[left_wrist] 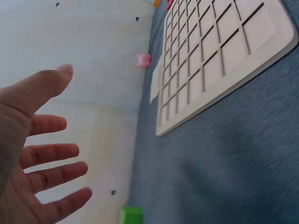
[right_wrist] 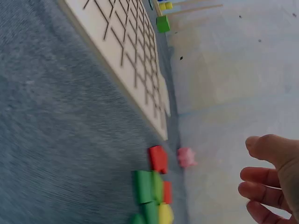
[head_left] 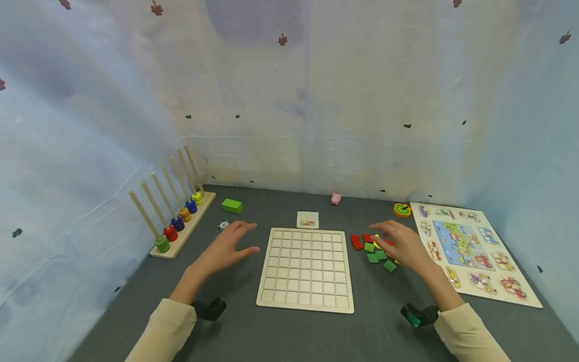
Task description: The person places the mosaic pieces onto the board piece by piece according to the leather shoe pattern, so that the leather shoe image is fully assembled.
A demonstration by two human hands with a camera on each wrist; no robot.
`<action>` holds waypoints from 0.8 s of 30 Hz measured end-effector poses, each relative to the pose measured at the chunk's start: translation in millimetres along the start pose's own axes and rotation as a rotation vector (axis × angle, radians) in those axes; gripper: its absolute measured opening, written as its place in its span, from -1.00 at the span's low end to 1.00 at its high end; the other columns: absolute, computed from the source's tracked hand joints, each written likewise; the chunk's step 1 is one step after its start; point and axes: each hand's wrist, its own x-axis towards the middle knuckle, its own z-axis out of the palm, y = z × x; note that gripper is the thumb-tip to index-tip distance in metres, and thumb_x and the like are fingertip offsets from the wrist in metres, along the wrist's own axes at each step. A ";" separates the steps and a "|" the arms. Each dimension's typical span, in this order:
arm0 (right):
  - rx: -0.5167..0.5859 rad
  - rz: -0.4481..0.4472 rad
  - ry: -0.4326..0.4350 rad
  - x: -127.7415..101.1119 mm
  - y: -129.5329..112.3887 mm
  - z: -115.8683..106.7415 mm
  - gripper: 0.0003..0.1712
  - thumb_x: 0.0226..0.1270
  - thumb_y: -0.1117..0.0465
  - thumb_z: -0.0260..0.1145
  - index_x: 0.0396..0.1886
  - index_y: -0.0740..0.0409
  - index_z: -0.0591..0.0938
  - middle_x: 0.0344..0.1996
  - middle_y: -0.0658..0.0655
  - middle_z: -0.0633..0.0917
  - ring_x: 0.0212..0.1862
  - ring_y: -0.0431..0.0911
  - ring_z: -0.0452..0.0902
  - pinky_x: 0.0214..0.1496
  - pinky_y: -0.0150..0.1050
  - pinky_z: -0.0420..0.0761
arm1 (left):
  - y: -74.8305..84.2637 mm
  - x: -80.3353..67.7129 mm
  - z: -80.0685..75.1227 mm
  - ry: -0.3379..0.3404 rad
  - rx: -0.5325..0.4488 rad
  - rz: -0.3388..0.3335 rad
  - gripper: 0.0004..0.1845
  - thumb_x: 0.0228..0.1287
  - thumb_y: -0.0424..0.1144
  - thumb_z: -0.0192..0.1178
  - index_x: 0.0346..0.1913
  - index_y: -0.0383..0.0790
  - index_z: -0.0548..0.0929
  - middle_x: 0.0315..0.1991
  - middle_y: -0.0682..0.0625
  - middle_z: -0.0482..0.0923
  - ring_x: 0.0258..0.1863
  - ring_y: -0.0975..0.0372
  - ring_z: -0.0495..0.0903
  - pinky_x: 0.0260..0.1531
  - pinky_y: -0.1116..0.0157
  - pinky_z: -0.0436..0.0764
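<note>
Grey tabletop at frame centre bears a pale gridded board (head_left: 305, 269), flat, between 2 relaxed, empty hands, left (head_left: 228, 247) and right (head_left: 401, 245), by red and green tiles (head_left: 373, 247).

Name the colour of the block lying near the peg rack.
Green: the block shows best in the head view, right of the peg rack.

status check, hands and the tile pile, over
Left hand open, hovering left of the grid board, holding nothing. Right hand open over the pile of red and green tiles, no grip yet. Board cells bare, nothing in the way.
</note>
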 end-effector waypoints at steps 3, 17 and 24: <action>0.016 0.061 0.001 -6.8 5.1 11.0 -0.70 0.07 0.26 0.43 -0.14 0.15 0.68 -0.37 0.08 0.64 -0.42 -0.11 0.49 -0.43 -0.26 0.44 | -5.3 -1.9 14.0 -0.026 -0.035 -0.018 -0.34 0.14 0.06 0.28 0.24 -0.21 0.44 0.12 -0.12 0.41 0.11 0.01 0.42 0.03 -0.02 0.40; 0.066 0.304 -0.097 -16.2 35.6 42.1 -0.68 0.19 0.35 0.31 -0.04 0.35 0.61 -0.32 0.28 0.57 -0.37 0.01 0.48 -0.30 -0.02 0.46 | -23.6 -7.5 54.6 -0.117 -0.213 -0.040 -0.39 0.15 -0.05 0.30 0.24 -0.22 0.44 0.12 -0.09 0.45 0.10 0.05 0.45 0.06 0.02 0.39; 0.046 0.287 -0.139 -16.9 43.8 55.2 -0.66 0.26 0.48 0.14 0.04 0.43 0.55 -0.28 0.33 0.48 -0.29 0.08 0.39 -0.25 0.00 0.39 | -21.4 -8.7 63.7 -0.150 -0.207 -0.028 -0.34 0.16 -0.06 0.29 0.28 -0.26 0.39 0.16 -0.17 0.40 0.16 -0.04 0.35 0.11 -0.08 0.28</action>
